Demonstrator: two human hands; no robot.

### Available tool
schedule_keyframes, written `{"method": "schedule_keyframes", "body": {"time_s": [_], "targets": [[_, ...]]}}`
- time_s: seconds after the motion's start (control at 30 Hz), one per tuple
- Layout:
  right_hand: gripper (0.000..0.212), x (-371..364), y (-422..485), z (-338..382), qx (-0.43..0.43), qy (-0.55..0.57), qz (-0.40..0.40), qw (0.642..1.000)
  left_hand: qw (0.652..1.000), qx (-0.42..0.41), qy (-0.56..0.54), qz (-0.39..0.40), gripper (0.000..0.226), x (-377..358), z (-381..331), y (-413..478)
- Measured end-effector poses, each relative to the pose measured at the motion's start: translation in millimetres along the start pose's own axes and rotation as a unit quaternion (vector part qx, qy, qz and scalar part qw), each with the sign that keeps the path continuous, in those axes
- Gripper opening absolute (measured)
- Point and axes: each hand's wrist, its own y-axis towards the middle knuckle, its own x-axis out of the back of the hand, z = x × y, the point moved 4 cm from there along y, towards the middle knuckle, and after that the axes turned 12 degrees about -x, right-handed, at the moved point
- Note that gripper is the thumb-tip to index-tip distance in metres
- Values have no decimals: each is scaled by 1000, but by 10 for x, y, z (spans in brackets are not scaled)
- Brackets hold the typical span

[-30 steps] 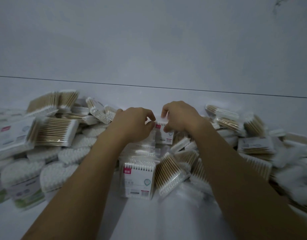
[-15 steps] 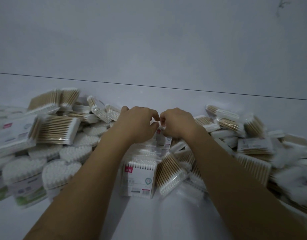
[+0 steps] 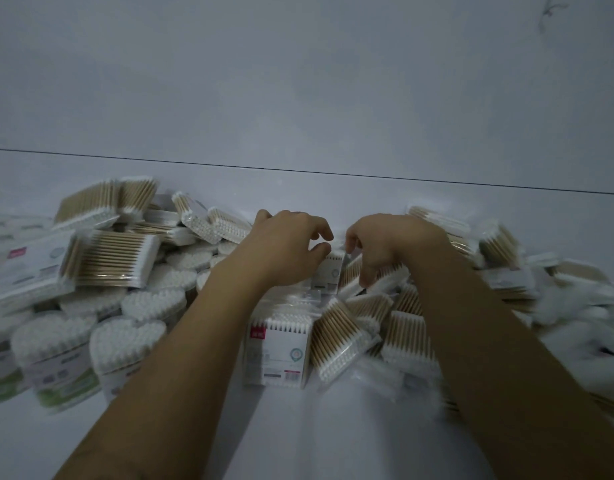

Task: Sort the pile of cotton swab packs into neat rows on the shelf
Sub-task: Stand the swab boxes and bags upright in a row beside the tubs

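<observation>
- One short file is about all the neatness on show: a labelled pack (image 3: 277,351) stands upright at the front, and a few more seem to line up behind it toward the hands.
- The rest is a pile (image 3: 108,258) sprawling across the shelf (image 3: 333,438). Wooden-stick packs lie tipped every which way on the left, heart-shaped tubs (image 3: 132,337) crowd the front left, and there is a blurred heap on the right (too smeared to count).
- My read: early going, with most of the sorting left to do.
- The left hand (image 3: 284,247) and right hand (image 3: 385,244) meet mid-pile, fingers curled, either side of an upright pack (image 3: 329,271) at the back of that file.
- The left thumb sits at the pack's top corner and the right fingers drape over the tilted packs beside it. Whether either hand actually grips, I cannot tell.
- Room behind: a bare strip of shelf runs up to the seam (image 3: 333,173) under the back wall (image 3: 298,81), so rows could probably go back there.
- Room in front: more bare shelf lies between the forearms. Its front edge is out of view, so mind anything slid toward the body.
- Sideways it's tight, with leaning packs touching the file on its right.
</observation>
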Motion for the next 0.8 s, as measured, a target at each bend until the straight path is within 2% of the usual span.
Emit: {"method": "schedule_keyframes", "body": {"time_s": [0.2,0.43,0.63,0.8], "targets": [[68,-179,142,42,5,-41,-11,999,1000,4,-17,4,29,-13,4,-5],[62,-13,156,-55,10,7,-45,999,1000,15,-5,9,31,-18,36,-19],[45,311,-34,-184,30,70,-91,993,1000,25,-12,-10,32,18,80,-11],[19,497,-181,-260,114,220,-90,965,992,5,-120,-33,45,35,28,4]]}}
